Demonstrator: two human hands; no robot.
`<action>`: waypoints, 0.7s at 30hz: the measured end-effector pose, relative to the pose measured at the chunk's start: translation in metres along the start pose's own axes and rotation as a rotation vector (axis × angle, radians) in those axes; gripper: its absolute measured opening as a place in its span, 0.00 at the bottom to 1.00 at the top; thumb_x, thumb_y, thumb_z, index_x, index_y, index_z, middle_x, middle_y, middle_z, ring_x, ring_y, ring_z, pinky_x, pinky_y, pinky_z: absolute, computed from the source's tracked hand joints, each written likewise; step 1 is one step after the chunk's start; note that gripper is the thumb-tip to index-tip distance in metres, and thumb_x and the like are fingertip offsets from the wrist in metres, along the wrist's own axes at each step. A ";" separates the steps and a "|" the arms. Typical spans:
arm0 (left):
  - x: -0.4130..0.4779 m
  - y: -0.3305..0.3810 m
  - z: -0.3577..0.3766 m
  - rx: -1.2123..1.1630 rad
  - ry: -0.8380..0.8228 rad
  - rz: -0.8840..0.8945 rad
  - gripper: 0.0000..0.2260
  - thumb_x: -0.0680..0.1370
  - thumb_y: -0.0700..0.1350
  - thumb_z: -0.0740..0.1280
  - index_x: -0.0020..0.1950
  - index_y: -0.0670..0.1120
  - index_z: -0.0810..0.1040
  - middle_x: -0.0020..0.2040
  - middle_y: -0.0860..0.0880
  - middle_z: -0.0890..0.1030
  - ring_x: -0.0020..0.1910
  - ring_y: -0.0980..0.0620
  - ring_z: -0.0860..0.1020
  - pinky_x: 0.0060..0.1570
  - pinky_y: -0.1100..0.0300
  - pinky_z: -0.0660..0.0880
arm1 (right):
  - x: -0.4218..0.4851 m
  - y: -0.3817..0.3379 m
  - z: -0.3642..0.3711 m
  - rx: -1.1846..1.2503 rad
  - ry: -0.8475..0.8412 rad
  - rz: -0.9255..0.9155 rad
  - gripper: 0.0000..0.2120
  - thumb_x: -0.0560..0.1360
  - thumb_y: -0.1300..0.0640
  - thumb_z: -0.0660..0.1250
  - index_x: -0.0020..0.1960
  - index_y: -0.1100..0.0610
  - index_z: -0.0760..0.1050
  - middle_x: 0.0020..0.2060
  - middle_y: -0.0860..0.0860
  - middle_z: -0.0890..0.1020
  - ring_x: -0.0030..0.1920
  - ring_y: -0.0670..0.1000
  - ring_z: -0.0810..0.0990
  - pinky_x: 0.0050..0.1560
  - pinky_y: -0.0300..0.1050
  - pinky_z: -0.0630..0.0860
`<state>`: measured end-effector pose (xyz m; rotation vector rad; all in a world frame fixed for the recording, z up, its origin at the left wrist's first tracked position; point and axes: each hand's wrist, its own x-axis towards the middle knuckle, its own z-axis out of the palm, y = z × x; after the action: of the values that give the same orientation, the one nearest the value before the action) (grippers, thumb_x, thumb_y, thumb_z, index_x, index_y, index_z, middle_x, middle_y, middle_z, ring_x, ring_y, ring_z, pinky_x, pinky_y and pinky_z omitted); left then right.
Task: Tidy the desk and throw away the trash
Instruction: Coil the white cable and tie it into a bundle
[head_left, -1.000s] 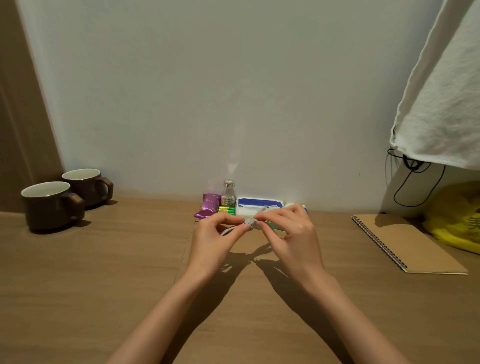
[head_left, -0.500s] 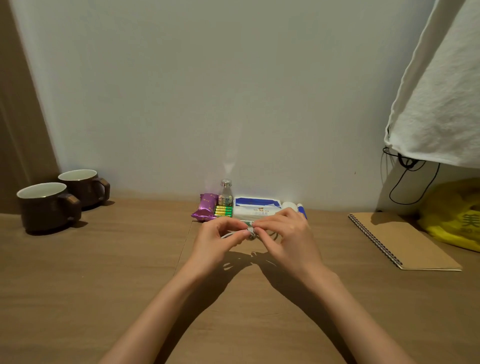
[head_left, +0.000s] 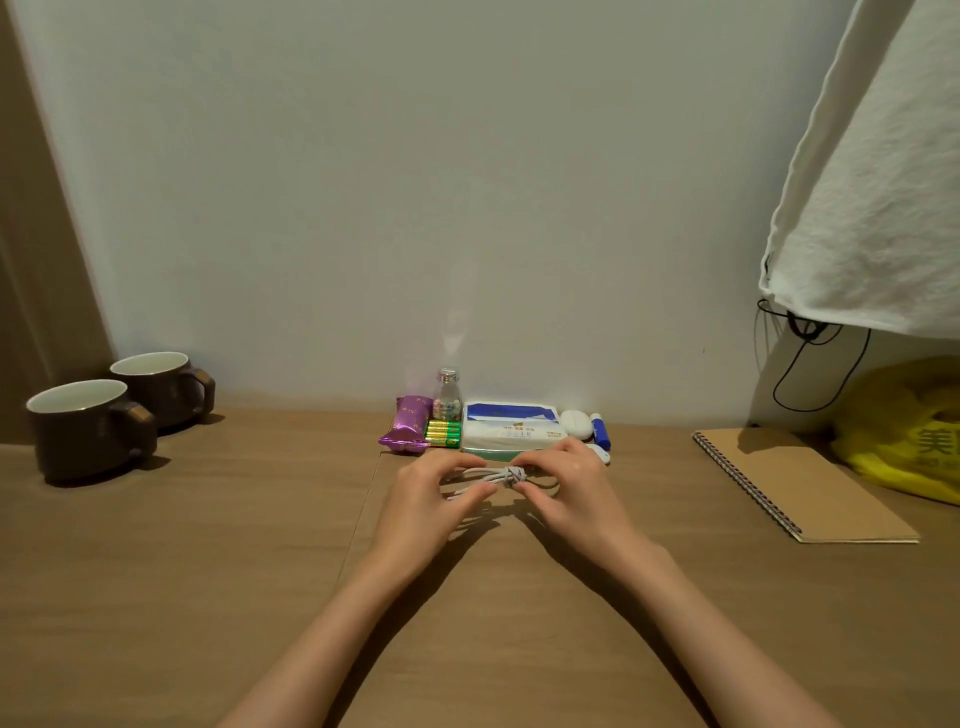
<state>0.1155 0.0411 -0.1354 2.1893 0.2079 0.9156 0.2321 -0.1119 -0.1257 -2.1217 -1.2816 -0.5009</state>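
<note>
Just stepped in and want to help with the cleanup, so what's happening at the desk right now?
A person holds a bundled white cable in both hands just above the wooden desk: the left hand has one end in its grip, the right hand is at the knot in the middle. Behind it, small items sit lined up against the wall, including a white tissue pack and green batteries.
</note>
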 end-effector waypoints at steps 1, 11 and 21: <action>0.001 -0.004 0.001 0.021 0.017 0.006 0.13 0.71 0.51 0.73 0.55 0.53 0.82 0.50 0.58 0.82 0.50 0.63 0.78 0.51 0.66 0.76 | 0.002 0.004 0.002 0.012 0.012 0.023 0.12 0.72 0.55 0.72 0.56 0.53 0.81 0.47 0.49 0.83 0.50 0.48 0.74 0.49 0.48 0.76; 0.030 -0.036 0.017 0.145 0.017 -0.023 0.14 0.73 0.48 0.71 0.58 0.51 0.81 0.54 0.53 0.82 0.53 0.56 0.78 0.54 0.58 0.76 | 0.021 0.032 0.035 0.103 -0.054 0.162 0.14 0.75 0.51 0.68 0.61 0.49 0.75 0.54 0.49 0.76 0.55 0.45 0.73 0.57 0.41 0.74; 0.053 -0.054 0.036 0.439 -0.010 0.173 0.16 0.78 0.53 0.57 0.57 0.51 0.81 0.49 0.52 0.82 0.48 0.48 0.76 0.42 0.53 0.74 | 0.026 0.068 0.038 -0.012 0.123 0.074 0.07 0.70 0.58 0.74 0.48 0.51 0.83 0.45 0.44 0.84 0.49 0.49 0.73 0.49 0.48 0.75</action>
<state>0.1854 0.0803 -0.1609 2.6489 0.2340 1.0290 0.3046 -0.0933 -0.1589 -2.1053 -1.1309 -0.5992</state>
